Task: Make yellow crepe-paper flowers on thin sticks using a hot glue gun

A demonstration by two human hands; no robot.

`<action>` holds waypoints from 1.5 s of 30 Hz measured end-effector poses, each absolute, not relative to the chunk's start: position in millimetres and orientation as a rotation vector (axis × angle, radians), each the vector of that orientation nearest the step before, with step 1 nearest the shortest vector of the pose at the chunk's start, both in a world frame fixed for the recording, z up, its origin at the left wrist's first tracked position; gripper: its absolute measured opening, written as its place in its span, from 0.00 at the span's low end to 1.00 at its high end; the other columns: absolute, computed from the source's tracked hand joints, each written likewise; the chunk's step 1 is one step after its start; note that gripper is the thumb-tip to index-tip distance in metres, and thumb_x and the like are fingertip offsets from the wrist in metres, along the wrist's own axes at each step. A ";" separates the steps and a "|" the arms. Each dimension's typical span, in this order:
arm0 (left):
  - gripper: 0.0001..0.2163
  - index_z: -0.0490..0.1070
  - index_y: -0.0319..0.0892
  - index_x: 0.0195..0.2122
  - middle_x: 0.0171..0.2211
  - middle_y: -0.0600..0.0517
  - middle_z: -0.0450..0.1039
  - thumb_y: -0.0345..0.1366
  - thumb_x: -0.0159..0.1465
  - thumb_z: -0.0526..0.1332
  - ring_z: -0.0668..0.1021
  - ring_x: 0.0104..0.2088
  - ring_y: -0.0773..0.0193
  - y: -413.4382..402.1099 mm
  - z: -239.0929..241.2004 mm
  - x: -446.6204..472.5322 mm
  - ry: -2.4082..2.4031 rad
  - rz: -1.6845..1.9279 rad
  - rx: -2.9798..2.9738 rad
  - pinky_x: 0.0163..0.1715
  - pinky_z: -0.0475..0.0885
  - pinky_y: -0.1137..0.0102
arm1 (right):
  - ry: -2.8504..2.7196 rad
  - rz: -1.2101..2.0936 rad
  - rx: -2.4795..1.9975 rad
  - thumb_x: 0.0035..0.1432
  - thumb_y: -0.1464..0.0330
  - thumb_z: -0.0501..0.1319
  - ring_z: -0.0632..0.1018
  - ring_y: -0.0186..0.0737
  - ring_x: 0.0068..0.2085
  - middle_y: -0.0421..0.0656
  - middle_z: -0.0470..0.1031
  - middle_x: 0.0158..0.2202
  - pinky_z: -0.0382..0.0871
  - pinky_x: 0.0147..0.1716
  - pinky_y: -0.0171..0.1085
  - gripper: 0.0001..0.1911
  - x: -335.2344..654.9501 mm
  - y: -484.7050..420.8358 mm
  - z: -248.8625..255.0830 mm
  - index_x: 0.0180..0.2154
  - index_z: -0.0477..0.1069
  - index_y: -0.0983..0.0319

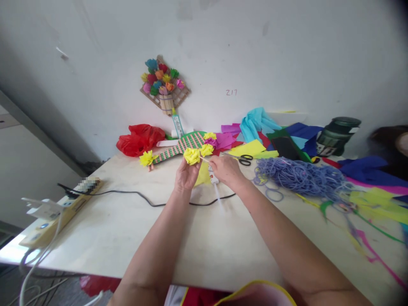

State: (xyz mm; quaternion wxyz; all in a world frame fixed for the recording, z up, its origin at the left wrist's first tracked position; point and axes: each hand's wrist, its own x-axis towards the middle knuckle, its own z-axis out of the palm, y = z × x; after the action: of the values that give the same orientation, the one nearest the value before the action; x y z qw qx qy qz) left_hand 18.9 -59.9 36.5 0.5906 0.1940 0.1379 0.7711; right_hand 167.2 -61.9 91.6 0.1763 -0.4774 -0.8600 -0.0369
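Observation:
My left hand (187,174) is closed around the base of a yellow paper flower (192,155), holding it up above the table. My right hand (225,169) is closed on a glue gun (213,175) whose white glue stick (218,196) trails back toward me; its tip points at the flower's base. Just behind the hands lies a woven green and pink paper piece (178,148) with yellow and pink paper flowers (208,143) on it. Another yellow flower (147,158) lies at its left end.
Black scissors (242,159), a heap of purple rubber bands (296,175) and coloured paper sheets (255,127) fill the right. A red bag (139,138) and glue bottle (177,124) stand by the wall. A power strip (60,208) with a black cord (134,194) lies left.

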 end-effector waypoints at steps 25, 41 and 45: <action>0.15 0.67 0.43 0.53 0.49 0.47 0.72 0.34 0.68 0.47 0.76 0.45 0.64 -60.7 37.6 24.6 0.344 1.841 0.388 0.50 0.70 0.66 | -2.383 0.024 -1.366 0.64 0.67 0.47 0.77 0.43 0.41 0.49 0.79 0.40 0.63 0.35 0.36 0.17 161.8 -60.3 84.0 0.44 0.73 0.62; 0.13 0.70 0.45 0.49 0.40 0.48 0.77 0.38 0.67 0.50 0.79 0.35 0.66 -62.0 31.8 10.4 0.491 1.718 0.540 0.33 0.73 0.72 | -2.432 0.029 -1.219 0.59 0.64 0.56 0.77 0.38 0.40 0.39 0.80 0.38 0.61 0.34 0.34 0.13 198.0 -47.8 110.8 0.39 0.78 0.54; 0.14 0.68 0.43 0.51 0.36 0.48 0.78 0.37 0.66 0.52 0.79 0.32 0.64 -64.2 33.2 11.4 0.528 1.630 0.548 0.28 0.73 0.73 | -2.430 -0.087 -1.182 0.60 0.64 0.55 0.77 0.38 0.40 0.40 0.80 0.39 0.61 0.35 0.34 0.13 202.0 -50.0 114.6 0.39 0.78 0.55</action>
State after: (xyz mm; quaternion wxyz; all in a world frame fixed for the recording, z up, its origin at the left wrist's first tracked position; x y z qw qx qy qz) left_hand 11.4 -64.2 33.2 0.6220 0.2385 0.2299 0.7095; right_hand 202.0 -50.0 114.6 0.2170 -0.4267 -0.8774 -0.0315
